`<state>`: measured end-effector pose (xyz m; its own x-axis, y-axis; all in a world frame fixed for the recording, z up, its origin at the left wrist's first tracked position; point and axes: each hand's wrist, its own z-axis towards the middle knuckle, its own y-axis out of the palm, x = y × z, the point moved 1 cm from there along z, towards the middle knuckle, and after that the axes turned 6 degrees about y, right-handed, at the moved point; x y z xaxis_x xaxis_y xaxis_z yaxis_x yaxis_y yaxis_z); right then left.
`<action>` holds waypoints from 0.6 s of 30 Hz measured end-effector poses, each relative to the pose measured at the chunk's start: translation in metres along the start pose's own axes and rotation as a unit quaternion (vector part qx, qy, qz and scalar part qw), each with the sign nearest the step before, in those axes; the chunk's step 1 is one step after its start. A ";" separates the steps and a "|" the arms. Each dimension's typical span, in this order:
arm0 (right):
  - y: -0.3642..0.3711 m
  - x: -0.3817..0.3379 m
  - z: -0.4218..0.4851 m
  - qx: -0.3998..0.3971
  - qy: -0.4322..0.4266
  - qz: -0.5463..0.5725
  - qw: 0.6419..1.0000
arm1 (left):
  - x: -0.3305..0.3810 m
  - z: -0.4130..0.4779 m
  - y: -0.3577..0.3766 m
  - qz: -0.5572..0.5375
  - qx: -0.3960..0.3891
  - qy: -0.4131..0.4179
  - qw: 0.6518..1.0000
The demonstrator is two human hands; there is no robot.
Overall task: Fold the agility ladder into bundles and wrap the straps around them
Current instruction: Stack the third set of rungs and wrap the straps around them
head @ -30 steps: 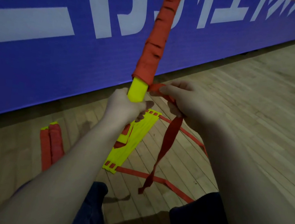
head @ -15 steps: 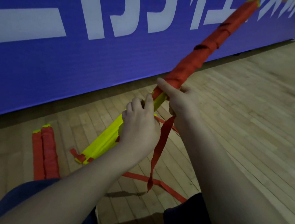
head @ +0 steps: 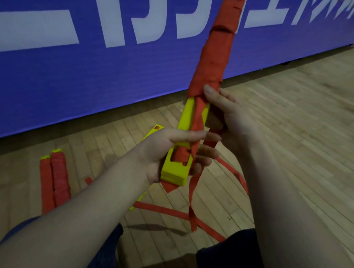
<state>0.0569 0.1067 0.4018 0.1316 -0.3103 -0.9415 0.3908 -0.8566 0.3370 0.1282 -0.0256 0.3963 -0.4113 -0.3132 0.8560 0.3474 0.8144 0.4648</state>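
I hold a bundle of yellow ladder rungs (head: 187,121) upright, most of its upper length wound in red strap (head: 216,55). My left hand (head: 168,153) grips the bundle's bare lower end from the left, fingers curled round it. My right hand (head: 224,113) grips the bundle just below the wound part, thumb on the strap's edge. A loose strap tail (head: 191,201) hangs from the bundle toward the floor. More yellow rungs (head: 152,131) lie on the floor behind my left hand, mostly hidden.
Two wrapped red bundles (head: 54,182) lie side by side on the wooden floor (head: 307,140) at the left. Loose red straps (head: 208,228) trail across the floor by my knees. A blue banner (head: 66,73) with white letters stands along the far side.
The bundle has swung from leaning right back to nearly upright and closer to me. My left hand has slid down to its bare end; my right hand now sits under the wound strap.
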 end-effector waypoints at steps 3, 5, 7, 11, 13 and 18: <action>0.004 -0.002 -0.002 -0.004 0.000 0.011 1.000 | 0.001 0.000 0.000 0.001 -0.036 0.020 0.999; 0.007 -0.003 -0.001 0.024 -0.006 -0.031 0.999 | 0.010 -0.001 -0.004 0.066 0.008 0.033 0.997; 0.008 -0.001 0.000 0.053 -0.003 -0.085 0.995 | 0.020 -0.004 -0.012 0.197 0.113 0.044 0.973; 0.007 0.003 -0.001 0.055 0.022 -0.179 0.982 | 0.023 -0.001 -0.030 0.413 0.233 0.067 0.878; 0.007 0.002 -0.001 0.038 0.037 -0.213 0.976 | 0.025 0.002 -0.041 0.446 0.280 0.082 0.846; 0.019 -0.003 -0.006 0.036 0.060 -0.174 0.982 | 0.031 0.003 -0.047 0.495 0.344 0.108 0.791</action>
<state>0.0694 0.0939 0.4106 0.1089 0.0532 -0.9926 0.3670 -0.9302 -0.0096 0.0966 -0.0717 0.3999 -0.0457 0.6277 0.7771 -0.1628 0.7628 -0.6258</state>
